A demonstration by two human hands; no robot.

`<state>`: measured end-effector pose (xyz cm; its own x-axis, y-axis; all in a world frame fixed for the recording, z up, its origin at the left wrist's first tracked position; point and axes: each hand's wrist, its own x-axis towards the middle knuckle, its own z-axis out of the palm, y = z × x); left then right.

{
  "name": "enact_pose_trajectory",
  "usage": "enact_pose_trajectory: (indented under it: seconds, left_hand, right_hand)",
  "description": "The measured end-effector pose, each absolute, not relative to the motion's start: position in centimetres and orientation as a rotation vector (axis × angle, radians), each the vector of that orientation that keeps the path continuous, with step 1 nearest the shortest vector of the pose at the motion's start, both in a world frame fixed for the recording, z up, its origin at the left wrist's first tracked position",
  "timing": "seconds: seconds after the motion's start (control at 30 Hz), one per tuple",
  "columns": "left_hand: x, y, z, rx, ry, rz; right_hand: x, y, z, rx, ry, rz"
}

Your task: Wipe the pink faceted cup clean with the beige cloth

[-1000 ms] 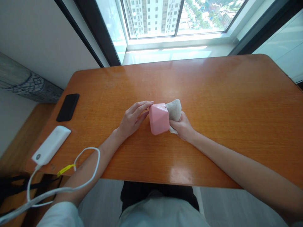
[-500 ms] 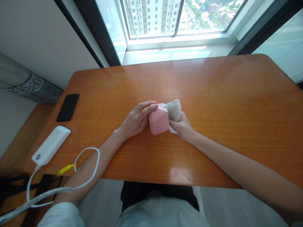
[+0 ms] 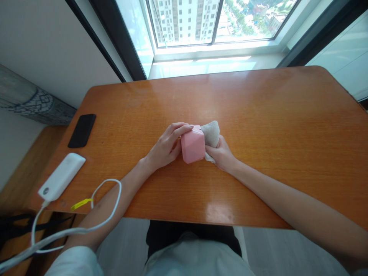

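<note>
A pink faceted box-like object [image 3: 193,146] is at the middle of the wooden table; its exact kind I cannot make out. My left hand [image 3: 170,145] has its fingers over the top and left side of it, with the thumb near the left face. On the other side, my right hand [image 3: 220,154] is closed on a bunched light-grey cloth [image 3: 211,133]. That cloth presses against the object's right side, and part of it sticks up beyond my fingers. The far and under sides of the pink object are hidden.
On the wooden table [image 3: 273,126], a black phone [image 3: 82,130] lies at the left edge. A white power bank [image 3: 62,176] lies nearer, its white cable [image 3: 110,216] looping over my left forearm, with a yellow tag [image 3: 81,204]. A window [image 3: 214,23] is beyond the table.
My left hand's fingers have shifted slightly to the right over the top of the pink object. My right hand and the cloth have hardly moved.
</note>
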<state>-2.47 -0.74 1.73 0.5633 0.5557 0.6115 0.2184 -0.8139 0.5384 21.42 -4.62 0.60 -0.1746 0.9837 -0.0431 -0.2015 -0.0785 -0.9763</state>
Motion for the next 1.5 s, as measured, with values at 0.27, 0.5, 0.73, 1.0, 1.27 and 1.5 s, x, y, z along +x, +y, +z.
enact_pose_trajectory:
  seconds: [0.27, 0.5, 0.73, 1.0, 1.27, 1.5]
  left_hand:
    - [-2.3, -1.0, 2.6, 2.346, 0.648, 1.120]
    - [-2.2, -1.1, 2.9, 2.318, 0.658, 1.136]
    - [-2.2, -1.3, 3.1, 2.322, 0.712, 1.117]
    - [-2.3, -1.3, 2.6, 2.272, 0.782, 1.074]
    - [-2.6, -1.2, 2.2, 2.225, 0.853, 0.999]
    - [-2.5, -1.2, 2.2, 2.122, 0.923, 0.954]
  right_hand:
    - [21.5, -4.8, 0.1, -1.000, -1.130, 1.469]
    - [21.4, -4.8, 0.7, -0.983, -1.143, 1.487]
    - [21.3, -4.9, 1.0, -1.023, -1.149, 1.476]
    - [21.3, -4.9, 1.1, -0.990, -1.152, 1.491]
    - [21.3, -4.9, 0.9, -1.022, -1.165, 1.506]
    - [21.4, -4.9, 1.0, -1.029, -1.204, 1.465]
